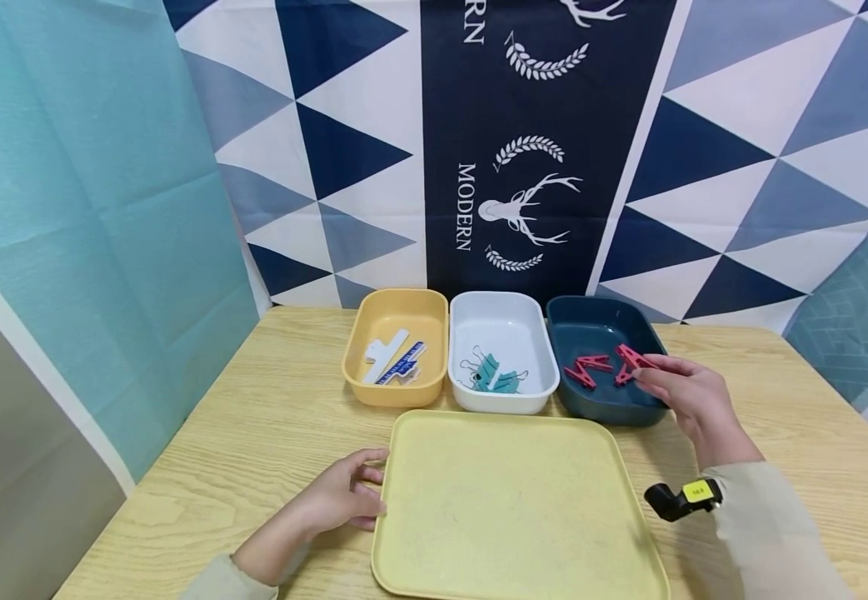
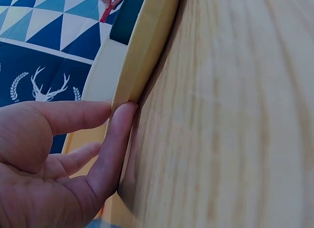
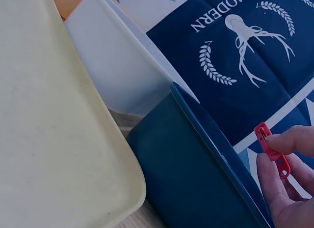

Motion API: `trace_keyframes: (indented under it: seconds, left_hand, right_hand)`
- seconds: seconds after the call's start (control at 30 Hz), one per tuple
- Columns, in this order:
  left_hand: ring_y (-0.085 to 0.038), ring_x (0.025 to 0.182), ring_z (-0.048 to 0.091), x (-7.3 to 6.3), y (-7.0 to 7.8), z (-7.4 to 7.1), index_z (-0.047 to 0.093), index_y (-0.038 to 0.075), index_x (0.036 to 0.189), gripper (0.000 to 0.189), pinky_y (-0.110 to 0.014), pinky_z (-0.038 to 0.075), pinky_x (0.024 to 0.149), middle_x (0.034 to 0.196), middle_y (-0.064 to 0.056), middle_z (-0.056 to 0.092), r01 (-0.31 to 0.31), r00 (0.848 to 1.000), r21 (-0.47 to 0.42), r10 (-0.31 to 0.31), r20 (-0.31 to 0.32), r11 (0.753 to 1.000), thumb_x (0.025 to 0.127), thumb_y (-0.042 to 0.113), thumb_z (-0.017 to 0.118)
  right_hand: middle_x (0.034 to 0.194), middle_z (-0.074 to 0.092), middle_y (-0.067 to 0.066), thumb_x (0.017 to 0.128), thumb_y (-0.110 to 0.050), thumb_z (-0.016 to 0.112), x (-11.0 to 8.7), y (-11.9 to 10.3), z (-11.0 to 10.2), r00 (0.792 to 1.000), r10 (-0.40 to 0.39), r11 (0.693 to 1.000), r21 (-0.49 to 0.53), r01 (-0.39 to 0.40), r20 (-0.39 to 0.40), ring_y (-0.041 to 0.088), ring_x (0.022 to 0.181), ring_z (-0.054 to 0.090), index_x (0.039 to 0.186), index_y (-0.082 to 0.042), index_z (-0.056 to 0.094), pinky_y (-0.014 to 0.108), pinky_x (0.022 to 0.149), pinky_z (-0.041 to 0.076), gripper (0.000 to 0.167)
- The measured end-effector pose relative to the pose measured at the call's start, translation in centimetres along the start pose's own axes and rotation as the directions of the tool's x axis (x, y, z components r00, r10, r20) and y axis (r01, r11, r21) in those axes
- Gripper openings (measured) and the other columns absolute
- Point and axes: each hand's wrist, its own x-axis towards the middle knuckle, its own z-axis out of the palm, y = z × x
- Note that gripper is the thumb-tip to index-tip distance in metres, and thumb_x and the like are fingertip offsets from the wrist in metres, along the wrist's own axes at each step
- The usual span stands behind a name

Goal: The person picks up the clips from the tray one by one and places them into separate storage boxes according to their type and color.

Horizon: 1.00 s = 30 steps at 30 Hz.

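Note:
My left hand (image 1: pixel 338 493) pinches the left rim of a yellow tray (image 1: pixel 509 500) lying on the table. In the left wrist view, a fingertip (image 2: pixel 126 110) and another digit bear on either side of that rim. Above the dark teal bin (image 1: pixel 606 408) at the right, my right hand (image 1: pixel 692 402) holds a red clothespin (image 3: pixel 267 142) between thumb and fingers. Inside this bin lie several more red clothespins (image 1: pixel 580 377). Part of the held clothespin is hidden by the fingers.
Left of the teal bin stands a white bin (image 1: pixel 504 403) with teal binder clips (image 1: pixel 496 379). Beyond it, an orange-yellow bin (image 1: pixel 395 395) holds a white clip (image 1: pixel 385 357) and a blue clip (image 1: pixel 402 364). A patterned cloth (image 1: pixel 359 150) hangs behind the wooden table (image 1: pixel 254 433).

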Motion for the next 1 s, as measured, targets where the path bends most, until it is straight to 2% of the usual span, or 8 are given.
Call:
trace_keyframes:
  seconds: [0.4,0.67,0.77,0.87,0.93,1.0]
  left_hand:
    - [-0.019,0.082,0.059,0.1,0.0,0.0,0.033,-0.001,0.14,0.074,-0.038,0.058,0.063,0.109,-0.017,0.044,-0.001,1.0,-0.003,0.001,-0.006,1.0,0.076,-0.012,0.067]
    - [-0.019,0.082,0.058,0.2,-0.2,0.0,0.033,-0.001,0.14,0.073,-0.038,0.058,0.063,0.109,-0.017,0.044,-0.004,1.0,-0.005,0.004,-0.008,1.0,0.076,-0.013,0.066]
    - [-0.02,0.082,0.058,0.2,-0.3,0.0,0.033,-0.001,0.14,0.073,-0.038,0.058,0.063,0.11,-0.017,0.044,-0.004,1.0,-0.004,0.004,-0.005,1.0,0.076,-0.012,0.066]
    - [-0.02,0.083,0.058,0.2,-0.3,0.0,0.033,0.0,0.141,0.073,-0.039,0.058,0.063,0.11,-0.017,0.044,-0.001,1.0,-0.003,0.001,-0.003,1.0,0.077,-0.012,0.066]
    - [-0.02,0.083,0.058,0.2,-0.3,-0.1,0.033,0.0,0.141,0.073,-0.039,0.058,0.063,0.11,-0.017,0.044,-0.002,1.0,-0.003,0.002,-0.001,1.0,0.077,-0.012,0.066]
    - [-0.02,0.083,0.058,0.2,-0.3,-0.1,0.033,0.0,0.141,0.073,-0.039,0.058,0.064,0.11,-0.017,0.044,-0.003,1.0,-0.005,0.003,0.0,1.0,0.077,-0.012,0.066]
  right_hand:
    - [0.077,0.062,-0.006,0.073,-0.001,0.078,0.8,-0.8,0.8,0.998,0.046,0.994,0.104,-0.042,-0.039,0.007,0.07,0.067,0.082,-0.015,0.068,0.022,0.072,0.054,0.019]
    - [0.074,0.066,-0.007,0.071,-0.008,0.081,1.2,-1.0,1.4,0.997,0.051,0.988,0.147,-0.042,-0.058,0.007,0.072,0.067,0.08,-0.018,0.067,0.019,0.07,0.054,0.019]
    - [0.074,0.065,-0.008,0.075,-0.008,0.078,1.2,-0.9,1.4,0.997,0.044,0.989,0.145,-0.034,-0.068,0.007,0.071,0.067,0.08,-0.018,0.066,0.019,0.069,0.055,0.017]
    - [0.074,0.065,-0.007,0.08,-0.009,0.073,1.2,-0.8,1.4,0.996,0.046,0.988,0.147,-0.035,-0.073,0.007,0.069,0.066,0.084,-0.017,0.064,0.019,0.07,0.055,0.013]
    - [0.074,0.065,-0.007,0.085,-0.01,0.067,1.1,-0.6,1.4,0.997,0.039,0.989,0.144,-0.03,-0.064,0.008,0.07,0.066,0.093,-0.014,0.061,0.02,0.069,0.055,0.011]
    - [0.074,0.064,-0.007,0.088,-0.014,0.064,1.1,-0.4,1.3,0.998,0.03,0.99,0.137,-0.023,-0.053,0.008,0.069,0.065,0.101,-0.01,0.056,0.02,0.068,0.056,0.016]
